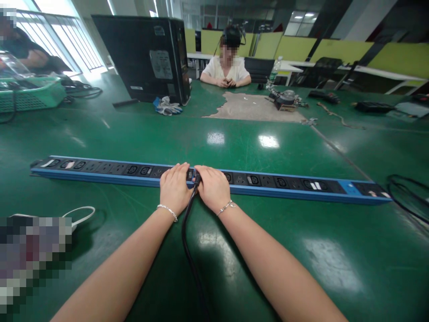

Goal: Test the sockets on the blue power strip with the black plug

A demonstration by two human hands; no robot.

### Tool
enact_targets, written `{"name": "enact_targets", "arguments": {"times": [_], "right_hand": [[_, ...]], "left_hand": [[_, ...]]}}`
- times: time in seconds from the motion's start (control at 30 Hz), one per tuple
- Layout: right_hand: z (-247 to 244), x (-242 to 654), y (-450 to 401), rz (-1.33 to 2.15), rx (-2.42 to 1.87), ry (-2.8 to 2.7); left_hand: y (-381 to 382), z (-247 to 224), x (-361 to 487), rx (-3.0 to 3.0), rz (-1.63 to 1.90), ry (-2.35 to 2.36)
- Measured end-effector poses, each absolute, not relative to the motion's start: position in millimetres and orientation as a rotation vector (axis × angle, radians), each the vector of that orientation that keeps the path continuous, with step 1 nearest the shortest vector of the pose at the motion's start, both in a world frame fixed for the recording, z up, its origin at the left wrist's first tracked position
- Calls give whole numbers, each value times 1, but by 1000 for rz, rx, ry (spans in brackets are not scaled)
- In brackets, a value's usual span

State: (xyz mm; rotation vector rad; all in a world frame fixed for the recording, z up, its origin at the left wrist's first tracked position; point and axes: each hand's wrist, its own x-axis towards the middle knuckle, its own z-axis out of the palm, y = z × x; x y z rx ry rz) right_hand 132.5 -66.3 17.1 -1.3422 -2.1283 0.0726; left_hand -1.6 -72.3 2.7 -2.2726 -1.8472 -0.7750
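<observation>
Left hand (174, 187) and right hand (214, 187) curl over the blue power strip (278, 193), bracketing the black cable (184, 226), presumably for even steadying; whether either grips it cannot be told. The blue power strip spans nine to three o'clock; the black cable trails toward six; a computer tower (147, 58) stands at eleven.

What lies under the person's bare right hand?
The long blue-and-black power strip runs beneath; the bare right hand hides whatever sockets lie directly under it.

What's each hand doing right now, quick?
Left hand: on the blue power strip, grip unclear.
Right hand: against the black plug, grip unclear.
</observation>
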Motion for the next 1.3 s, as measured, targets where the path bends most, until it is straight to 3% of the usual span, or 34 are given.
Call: {"name": "enact_targets", "arguments": {"times": [0.2,0.5,1.3], "right_hand": [[34,161,-57,214,-1285,-1778],[20,260,-76,264,-1374,-1855],[7,240,-85,-236,-1410,-2072]], "left_hand": [[-73,3,-2,-2272,-777,-1862],[-72,0,-2,-2267,-766,-1879],[-72,1,-2,-2293,-816,-1876]]}}
